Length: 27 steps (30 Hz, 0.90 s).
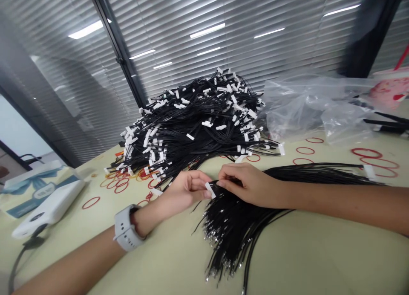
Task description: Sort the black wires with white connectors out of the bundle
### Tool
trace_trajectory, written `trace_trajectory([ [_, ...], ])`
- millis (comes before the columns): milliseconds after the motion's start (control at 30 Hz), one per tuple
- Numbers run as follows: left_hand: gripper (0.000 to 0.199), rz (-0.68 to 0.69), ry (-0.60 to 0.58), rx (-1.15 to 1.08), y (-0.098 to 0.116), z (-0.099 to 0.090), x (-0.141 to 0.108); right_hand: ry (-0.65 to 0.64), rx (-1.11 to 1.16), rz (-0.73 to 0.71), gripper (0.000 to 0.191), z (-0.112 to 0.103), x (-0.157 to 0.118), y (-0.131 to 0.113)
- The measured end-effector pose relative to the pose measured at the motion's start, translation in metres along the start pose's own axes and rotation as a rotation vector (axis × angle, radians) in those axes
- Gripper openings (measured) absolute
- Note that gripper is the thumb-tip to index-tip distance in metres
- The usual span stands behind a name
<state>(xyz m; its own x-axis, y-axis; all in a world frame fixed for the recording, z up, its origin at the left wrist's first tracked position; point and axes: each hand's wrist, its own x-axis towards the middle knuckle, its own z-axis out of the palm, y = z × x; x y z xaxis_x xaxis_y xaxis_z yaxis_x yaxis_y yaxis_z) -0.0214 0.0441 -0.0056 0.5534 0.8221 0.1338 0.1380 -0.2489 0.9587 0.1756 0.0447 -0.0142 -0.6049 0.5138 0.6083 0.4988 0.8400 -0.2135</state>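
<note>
My left hand (188, 189), with a grey watch band (127, 229) on its wrist, pinches a small white label (210, 190) between thumb and fingertips. Close beside it, my right hand (244, 182) is closed, thumb against curled fingers, on a thin black cable near the label. Below and behind my right hand lies a bundle of black cables (233, 227), their bare metallic ends fanned toward the table's front. The bundle runs on to the right behind my forearm. Behind both hands rises a large heap of black cables (198, 116) dotted with white tags.
Red rubber bands (91, 202) are scattered around the heap, with more rings (366, 153) at the right. Clear plastic bags (306, 111) and a pink cup (388, 90) stand back right. A white power bank (47, 209) and a tissue box (35, 188) occupy the left.
</note>
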Motion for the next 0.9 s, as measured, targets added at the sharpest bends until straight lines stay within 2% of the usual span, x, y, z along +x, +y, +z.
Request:
trace_trajectory([
  [233, 0.017, 0.017, -0.01, -0.004, 0.0006, 0.0002, 0.0009, 0.0, 0.013, -0.022, 0.021, 0.0003, 0.0016, 0.0017],
  [400, 0.017, 0.061, 0.022, -0.013, 0.005, 0.004, 0.0023, 0.077, 0.068, 0.069, 0.026, 0.0003, 0.0036, 0.0012],
  [567, 0.017, 0.057, 0.022, 0.032, 0.0025, 0.0052, 0.0045, 0.058, 0.068, 0.11, 0.028, 0.0, 0.0037, -0.0002],
  [900, 0.015, 0.041, 0.047, 0.125, 0.0021, 0.0074, 0.006, 0.039, 0.058, 0.127, 0.018, 0.0018, 0.0032, 0.0016],
])
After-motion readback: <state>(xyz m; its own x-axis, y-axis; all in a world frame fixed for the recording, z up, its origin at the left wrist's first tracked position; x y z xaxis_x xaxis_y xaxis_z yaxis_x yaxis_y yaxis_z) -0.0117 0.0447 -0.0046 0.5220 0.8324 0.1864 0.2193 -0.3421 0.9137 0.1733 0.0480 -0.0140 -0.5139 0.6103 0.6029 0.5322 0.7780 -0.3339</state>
